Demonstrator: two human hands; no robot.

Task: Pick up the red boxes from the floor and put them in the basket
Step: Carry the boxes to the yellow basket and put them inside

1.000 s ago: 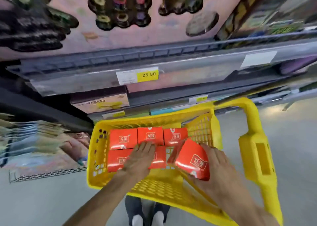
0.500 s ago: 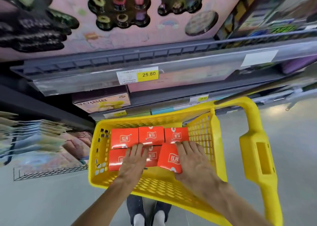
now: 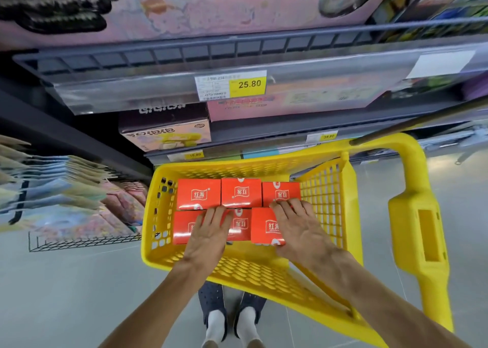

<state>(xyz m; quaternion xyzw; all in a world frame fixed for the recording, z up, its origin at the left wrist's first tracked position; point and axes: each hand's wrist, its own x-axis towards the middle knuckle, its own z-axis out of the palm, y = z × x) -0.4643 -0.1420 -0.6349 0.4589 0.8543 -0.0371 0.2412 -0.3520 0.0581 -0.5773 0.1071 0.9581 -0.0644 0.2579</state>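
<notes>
A yellow plastic basket (image 3: 155, 226) stands on the floor in front of me. Several red boxes lie flat inside it in two rows: three at the far side (image 3: 239, 191) and three nearer me. My left hand (image 3: 210, 235) rests flat with straight fingers on the two near-left boxes (image 3: 182, 227). My right hand (image 3: 301, 227) lies flat on the near-right box (image 3: 265, 226), its fingertips reaching the far-right box (image 3: 280, 190).
The basket's tall yellow handle (image 3: 420, 215) rises on the right. Store shelves (image 3: 237, 64) with price tags and boxed goods stand just behind the basket. A wire rack of packets (image 3: 79, 215) sits at the left. My shoes (image 3: 229, 310) are on the grey floor.
My right hand has lowered the tilted red box into the basket's near-right spot and now lies flat on it. My left hand stayed on the near-left boxes.
</notes>
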